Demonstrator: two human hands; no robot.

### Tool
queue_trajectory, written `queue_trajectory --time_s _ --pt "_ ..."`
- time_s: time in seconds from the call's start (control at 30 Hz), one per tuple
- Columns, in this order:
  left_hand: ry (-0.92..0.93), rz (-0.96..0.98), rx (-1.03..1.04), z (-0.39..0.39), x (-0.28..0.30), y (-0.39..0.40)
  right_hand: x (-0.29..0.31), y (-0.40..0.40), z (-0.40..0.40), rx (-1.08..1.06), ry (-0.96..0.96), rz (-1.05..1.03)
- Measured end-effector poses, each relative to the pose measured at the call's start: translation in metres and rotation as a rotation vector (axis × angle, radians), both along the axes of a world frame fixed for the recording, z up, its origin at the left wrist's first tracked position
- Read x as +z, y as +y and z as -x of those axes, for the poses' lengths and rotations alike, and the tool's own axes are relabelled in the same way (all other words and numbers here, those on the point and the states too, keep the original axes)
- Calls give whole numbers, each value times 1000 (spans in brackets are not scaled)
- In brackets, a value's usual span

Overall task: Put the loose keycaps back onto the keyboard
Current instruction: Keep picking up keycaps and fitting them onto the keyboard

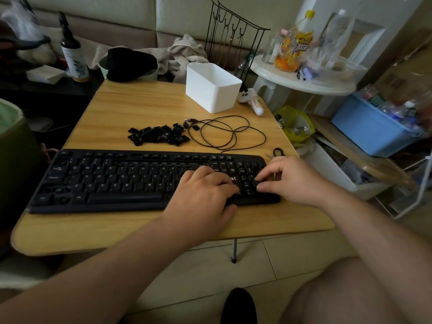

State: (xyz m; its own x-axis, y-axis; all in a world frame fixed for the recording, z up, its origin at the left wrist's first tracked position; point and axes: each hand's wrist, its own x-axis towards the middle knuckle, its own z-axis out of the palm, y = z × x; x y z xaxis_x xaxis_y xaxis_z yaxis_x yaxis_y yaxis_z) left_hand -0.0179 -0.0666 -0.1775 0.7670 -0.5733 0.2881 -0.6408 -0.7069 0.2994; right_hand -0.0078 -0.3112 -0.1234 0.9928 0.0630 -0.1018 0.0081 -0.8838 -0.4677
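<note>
A black keyboard point(112, 181) lies across the front of the wooden table point(145, 104), with a few bare sockets at its lower left. A pile of several loose black keycaps point(159, 134) sits just behind it. My left hand point(205, 192) rests palm down on the right-middle of the keyboard, its fingers lying over the arrow-key area. My right hand point(287, 181) is at the number pad. Its thumb and curled fingertips meet over a small dark keycap point(256, 184) there, which is mostly hidden.
The keyboard's thin black cable point(224, 132) lies in loops behind its right half. A white open box point(212, 90) stands at the back, a white controller point(252, 99) beside it. Small scissors point(278, 152) lie near the right edge. Cluttered bins and a blue tub point(371, 132) crowd the right.
</note>
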Motion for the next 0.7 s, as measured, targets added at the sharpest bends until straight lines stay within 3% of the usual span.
queue_trajectory --time_s 0.47,0.7 --pt "32 1 29 1 -2 -2 11 19 -11 -33 76 176" --pt "16 12 39 2 -4 -2 -3 17 3 25 -94 215"
